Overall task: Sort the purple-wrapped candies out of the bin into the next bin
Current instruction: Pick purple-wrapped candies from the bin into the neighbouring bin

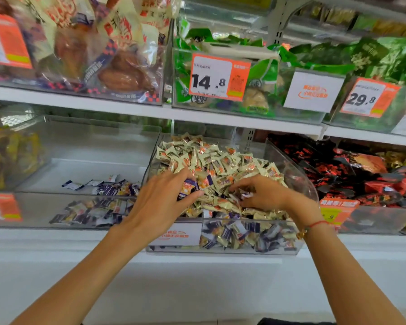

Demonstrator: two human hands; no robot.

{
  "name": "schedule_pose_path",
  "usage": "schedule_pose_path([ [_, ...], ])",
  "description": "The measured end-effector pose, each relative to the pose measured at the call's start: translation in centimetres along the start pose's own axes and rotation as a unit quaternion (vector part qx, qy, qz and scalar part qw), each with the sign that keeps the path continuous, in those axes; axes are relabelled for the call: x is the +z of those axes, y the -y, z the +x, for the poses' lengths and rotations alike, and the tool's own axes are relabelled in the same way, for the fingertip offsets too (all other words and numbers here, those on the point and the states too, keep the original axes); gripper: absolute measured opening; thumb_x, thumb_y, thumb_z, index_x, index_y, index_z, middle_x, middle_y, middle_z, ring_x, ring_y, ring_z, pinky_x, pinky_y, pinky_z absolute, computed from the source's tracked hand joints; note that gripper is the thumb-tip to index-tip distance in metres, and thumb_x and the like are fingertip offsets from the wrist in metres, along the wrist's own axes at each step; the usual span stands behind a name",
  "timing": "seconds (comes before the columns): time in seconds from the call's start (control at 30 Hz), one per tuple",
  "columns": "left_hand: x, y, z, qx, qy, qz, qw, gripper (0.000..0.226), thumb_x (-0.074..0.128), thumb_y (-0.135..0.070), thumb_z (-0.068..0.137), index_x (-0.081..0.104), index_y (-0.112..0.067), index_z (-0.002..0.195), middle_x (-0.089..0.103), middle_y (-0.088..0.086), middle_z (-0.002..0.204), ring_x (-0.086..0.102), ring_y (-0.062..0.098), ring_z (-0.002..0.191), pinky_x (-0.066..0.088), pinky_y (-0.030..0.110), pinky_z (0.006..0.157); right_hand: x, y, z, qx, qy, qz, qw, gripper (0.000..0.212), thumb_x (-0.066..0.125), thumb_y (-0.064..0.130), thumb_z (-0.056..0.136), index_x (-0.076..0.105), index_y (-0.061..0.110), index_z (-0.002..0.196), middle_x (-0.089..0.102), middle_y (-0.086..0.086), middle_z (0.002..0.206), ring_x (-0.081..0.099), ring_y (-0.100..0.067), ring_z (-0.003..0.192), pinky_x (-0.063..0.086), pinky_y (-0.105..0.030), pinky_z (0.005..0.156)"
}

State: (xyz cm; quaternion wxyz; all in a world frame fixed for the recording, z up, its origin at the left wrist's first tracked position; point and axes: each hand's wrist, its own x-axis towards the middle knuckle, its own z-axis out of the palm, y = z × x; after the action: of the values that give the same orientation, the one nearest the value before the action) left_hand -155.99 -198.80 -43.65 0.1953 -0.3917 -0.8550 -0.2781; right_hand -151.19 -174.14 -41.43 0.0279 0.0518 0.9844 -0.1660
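Observation:
A clear plastic bin (298,184) in the middle of the shelf is heaped with cream-wrapped candies (211,160), with purple-wrapped ones mixed in near its front. My left hand (164,202) is in the bin and grips purple-wrapped candies (188,187) between thumb and fingers. My right hand (263,191) digs into the heap with curled fingers, pinching a candy with a purple wrapper (245,195). The neighbouring clear bin (85,141) on the left holds a small pile of purple candies (113,188) at its front.
A bin of red-and-black packets (352,170) stands to the right, yellow packets (7,156) to the far left. The shelf above carries bagged meat snacks (117,66), green packets (338,59) and price tags (218,77). A white ledge (197,277) runs below the bins.

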Motion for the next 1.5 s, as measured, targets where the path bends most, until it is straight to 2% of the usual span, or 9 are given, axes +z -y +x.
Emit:
schedule_pose_path([
  [0.17, 0.1, -0.4, -0.3, -0.004, 0.023, 0.007, 1.000, 0.041, 0.046, -0.056, 0.089, 0.054, -0.026, 0.116, 0.046, -0.014, 0.070, 0.048, 0.005, 0.068, 0.041, 0.028, 0.069, 0.4, 1.4, 0.8, 0.008, 0.066, -0.101, 0.993, 0.053, 0.058, 0.009, 0.091, 0.048, 0.020, 0.141, 0.050, -0.005, 0.136, 0.049, -0.025, 0.123, 0.041, -0.032, 0.102],
  [0.27, 0.0, -0.4, -0.3, -0.007, 0.029, -0.001, 1.000, 0.041, 0.048, -0.055, 0.088, 0.054, -0.027, 0.118, 0.040, -0.018, 0.067, 0.046, 0.003, 0.068, 0.042, 0.028, 0.075, 0.8, 1.1, 1.3, -0.009, 0.024, -0.103, 0.994, 0.034, 0.061, 0.015, 0.091, 0.062, 0.017, 0.125, 0.060, -0.004, 0.120, 0.056, -0.024, 0.110, 0.046, -0.032, 0.093],
  [0.37, 0.0, -0.6, -0.3, -0.006, 0.026, -0.006, 1.000, 0.042, 0.048, -0.054, 0.088, 0.054, -0.027, 0.119, 0.036, -0.021, 0.067, 0.041, -0.001, 0.066, 0.037, 0.026, 0.075, 1.2, 0.5, 1.2, -0.014, -0.034, -0.073, 0.997, 0.013, 0.060, 0.022, 0.094, 0.067, 0.016, 0.102, 0.062, -0.002, 0.101, 0.054, -0.021, 0.093, 0.043, -0.031, 0.077],
  [0.63, -0.2, -0.7, -0.4, -0.013, 0.011, -0.005, 1.000, 0.040, 0.050, -0.052, 0.091, 0.054, -0.026, 0.120, 0.030, -0.021, 0.065, 0.034, -0.007, 0.059, 0.024, 0.018, 0.054, -0.2, 1.5, -1.1, -0.054, -0.128, 0.161, 0.977, 0.014, 0.056, 0.015, 0.097, 0.069, 0.012, 0.103, 0.056, 0.023, 0.060, 0.048, 0.004, 0.044, 0.034, -0.008, 0.050],
  [0.93, -0.1, -0.3, -0.7, -0.007, 0.013, -0.003, 1.000, 0.039, 0.048, -0.054, 0.091, 0.054, -0.028, 0.119, 0.036, -0.020, 0.071, 0.037, -0.001, 0.059, 0.036, 0.024, 0.068, 0.0, -0.3, 0.3, -0.006, 0.026, -0.042, 0.999, 0.057, 0.068, 0.001, 0.083, 0.061, 0.038, 0.126, 0.052, 0.004, 0.141, 0.047, -0.021, 0.129, 0.041, -0.036, 0.106],
  [1.07, 0.2, -0.2, -0.8, 0.003, 0.008, -0.012, 1.000, 0.039, 0.048, -0.053, 0.090, 0.054, -0.027, 0.119, 0.038, -0.019, 0.076, 0.032, -0.007, 0.056, 0.036, 0.023, 0.072, 0.3, -0.2, 1.0, -0.013, 0.018, -0.084, 0.996, 0.049, 0.071, 0.012, 0.084, 0.061, 0.033, 0.127, 0.057, 0.005, 0.134, 0.052, -0.021, 0.122, 0.041, -0.037, 0.105],
  [1.23, 0.6, 0.2, -0.7, 0.001, 0.004, -0.013, 1.000, 0.041, 0.046, -0.056, 0.089, 0.053, -0.028, 0.120, 0.047, -0.017, 0.079, 0.038, 0.000, 0.060, 0.039, 0.026, 0.072, 0.2, 0.2, -0.6, -0.035, -0.031, 0.093, 0.995, 0.036, 0.062, 0.031, 0.091, 0.064, 0.009, 0.119, 0.064, -0.004, 0.118, 0.057, -0.018, 0.104, 0.043, -0.025, 0.089],
  [1.4, -0.2, -0.1, -0.5, -0.006, -0.012, -0.048, 0.999, 0.042, 0.046, -0.055, 0.088, 0.052, -0.029, 0.121, 0.053, -0.017, 0.100, 0.045, 0.002, 0.079, 0.037, 0.021, 0.075, -0.3, 2.1, -1.9, -0.049, -0.102, 0.157, 0.981, 0.047, 0.059, 0.037, 0.092, 0.053, 0.017, 0.134, 0.049, 0.014, 0.127, 0.048, -0.002, 0.117, 0.036, -0.017, 0.095],
  [1.5, -2.8, 1.3, -0.1, -0.038, -0.031, -0.123, 0.991, 0.035, 0.048, -0.054, 0.086, 0.054, -0.031, 0.111, 0.059, -0.020, 0.098, 0.054, -0.001, 0.073, 0.040, 0.017, 0.065, -0.5, 4.8, -2.4, -0.079, -0.152, 0.206, 0.963, 0.031, 0.059, 0.033, 0.093, 0.053, 0.027, 0.123, 0.057, 0.017, 0.107, 0.055, 0.011, 0.084, 0.040, -0.006, 0.072],
])
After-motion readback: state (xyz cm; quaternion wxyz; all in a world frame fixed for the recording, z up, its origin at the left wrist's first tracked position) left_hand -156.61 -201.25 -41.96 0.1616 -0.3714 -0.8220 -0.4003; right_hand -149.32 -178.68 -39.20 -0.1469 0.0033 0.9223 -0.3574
